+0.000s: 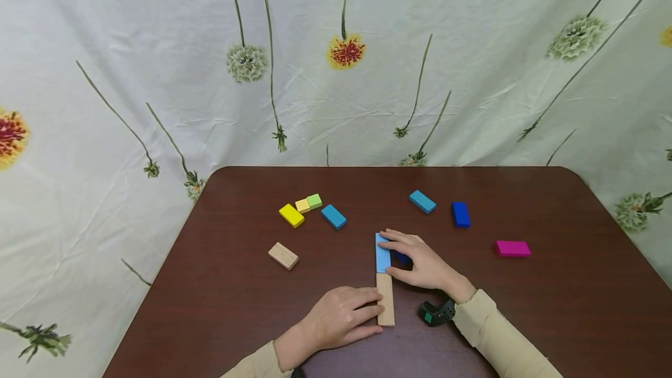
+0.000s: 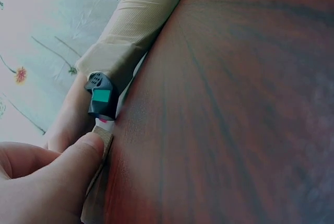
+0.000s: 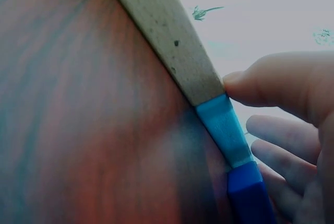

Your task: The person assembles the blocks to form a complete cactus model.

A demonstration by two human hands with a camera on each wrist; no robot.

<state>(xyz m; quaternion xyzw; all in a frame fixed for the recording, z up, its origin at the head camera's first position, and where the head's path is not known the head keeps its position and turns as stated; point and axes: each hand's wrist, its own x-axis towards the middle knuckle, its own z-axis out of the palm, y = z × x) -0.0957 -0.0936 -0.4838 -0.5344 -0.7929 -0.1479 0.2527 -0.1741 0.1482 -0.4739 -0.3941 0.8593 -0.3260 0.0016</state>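
A light blue block (image 1: pixel 383 254) and a plain wooden block (image 1: pixel 385 302) lie end to end in a line on the table. My left hand (image 1: pixel 349 315) reaches in from the left, its fingertips and thumb touching the wooden block's left side. The right hand (image 1: pixel 422 261) lies over the light blue block, with fingertips at its far part and the thumb beside the joint between the two blocks. Partly hidden under the right palm is a dark blue block (image 1: pixel 402 258); in the right wrist view this dark blue block (image 3: pixel 249 192) adjoins the light blue one.
On the brown table (image 1: pixel 220 308), a yellow block (image 1: pixel 291 215), small orange-yellow and green cubes, a blue block (image 1: pixel 333 216) and a wooden block (image 1: pixel 283 255) lie left. Another blue block (image 1: pixel 422 201), a dark blue block (image 1: pixel 461 214) and a magenta block (image 1: pixel 513 248) lie right.
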